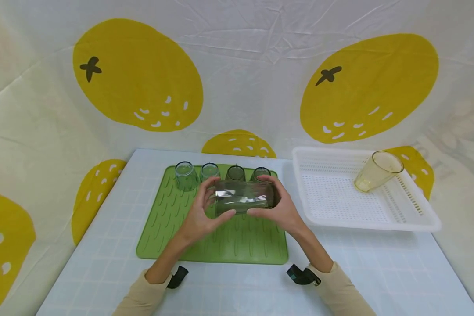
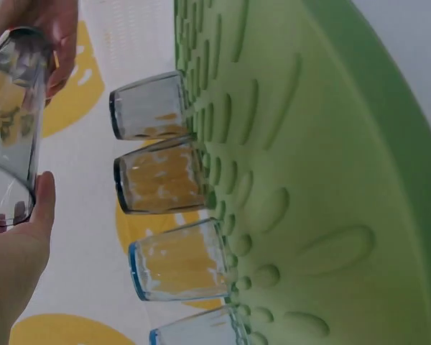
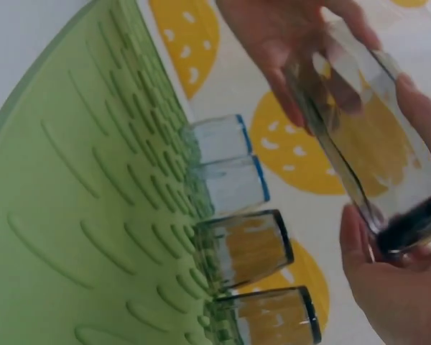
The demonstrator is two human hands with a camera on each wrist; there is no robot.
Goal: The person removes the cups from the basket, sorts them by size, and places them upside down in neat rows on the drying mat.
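A grey-tinted drinking glass point(image 1: 245, 196) lies on its side in the air above the mat, held between both hands. My left hand point(image 1: 201, 217) grips its rim end, thumb below and fingers above, as the head view shows. Around the thick dark base end, my right hand point(image 1: 281, 210) curls its fingers and thumb. Behind the held glass, several shorter glasses stand bottom up in a row along the far side of a green ribbed drying mat point(image 1: 158, 237). Two are bluish, such as the leftmost glass point(image 1: 186, 177), and two are grey, such as this grey glass point(image 2: 161, 176).
To the right of the mat stands a white plastic basket point(image 1: 312, 215) with slotted walls. A yellowish tall glass point(image 1: 373, 173) leans inside it against the right wall. A pale checked cloth point(image 1: 237, 285) covers the table, and a fruit-patterned curtain point(image 1: 249, 87) hangs behind.
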